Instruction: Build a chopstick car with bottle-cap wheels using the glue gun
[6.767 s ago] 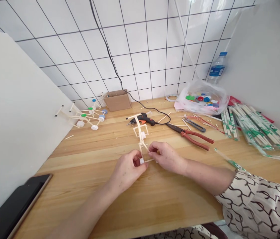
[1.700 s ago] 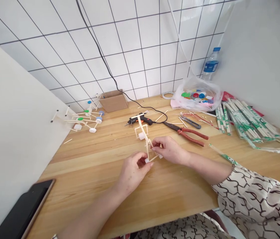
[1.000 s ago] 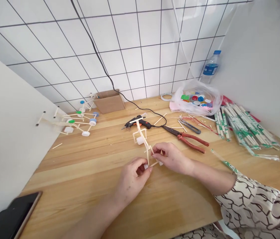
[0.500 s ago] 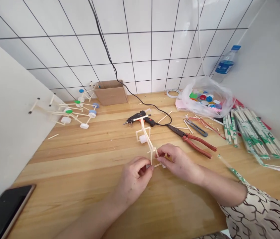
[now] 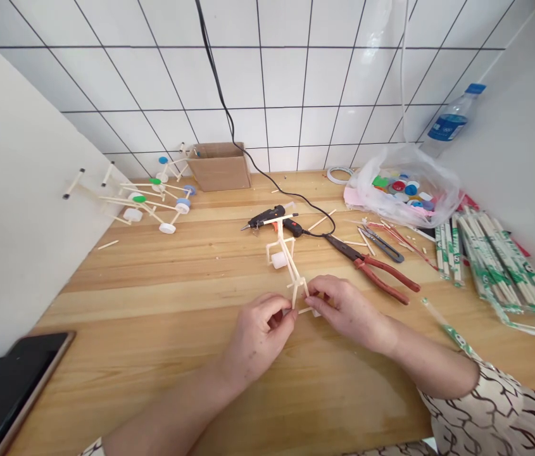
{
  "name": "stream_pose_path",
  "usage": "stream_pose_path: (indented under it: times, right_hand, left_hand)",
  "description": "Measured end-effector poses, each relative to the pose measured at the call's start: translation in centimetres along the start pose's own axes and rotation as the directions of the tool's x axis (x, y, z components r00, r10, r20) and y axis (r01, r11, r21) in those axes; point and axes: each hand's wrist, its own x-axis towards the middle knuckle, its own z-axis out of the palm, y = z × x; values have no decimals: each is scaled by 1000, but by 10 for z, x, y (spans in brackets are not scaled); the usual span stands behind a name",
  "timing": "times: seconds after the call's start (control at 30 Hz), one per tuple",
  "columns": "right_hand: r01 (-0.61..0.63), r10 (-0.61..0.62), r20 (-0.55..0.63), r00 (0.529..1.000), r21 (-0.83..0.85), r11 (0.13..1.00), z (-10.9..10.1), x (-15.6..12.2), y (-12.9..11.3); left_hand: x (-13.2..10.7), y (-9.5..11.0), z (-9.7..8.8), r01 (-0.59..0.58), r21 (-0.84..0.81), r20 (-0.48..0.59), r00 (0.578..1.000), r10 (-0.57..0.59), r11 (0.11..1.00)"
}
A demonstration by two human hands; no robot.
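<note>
A small frame of glued wooden sticks (image 5: 289,258) stands on the table in front of me, with a handlebar-like crosspiece at its far end and a white bottle-cap wheel (image 5: 278,259) in its far fork. My left hand (image 5: 264,329) pinches the near left stick of the frame low down, fingertips closed. My right hand (image 5: 343,310) pinches the near right stick, its fingers also closed. Between and under the fingers a short crosswise stick and part of another white wheel (image 5: 316,312) show; the rest is hidden by my hands.
Behind the frame lies a black glue gun (image 5: 271,217) with its cord. Red-handled pliers (image 5: 376,269) and grey snips (image 5: 385,244) are to the right, near a bag of caps (image 5: 404,190) and wrapped chopsticks (image 5: 499,259). Finished-looking stick models (image 5: 153,196), a cardboard box (image 5: 222,168) and a phone (image 5: 25,380) are leftward.
The camera view has shifted slightly, so the scene sits a little to the right. Both hands keep their pinch on the stick frame, with barely any movement.
</note>
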Motion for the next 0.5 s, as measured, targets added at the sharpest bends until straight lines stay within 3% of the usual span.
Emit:
stream_pose_path:
  times: [0.5]
  right_hand:
    - [3, -2, 13, 1000, -40, 999, 2, -2, 3]
  left_hand:
    - [-1, -1, 0, 6, -12, 2, 1000, -6, 1000]
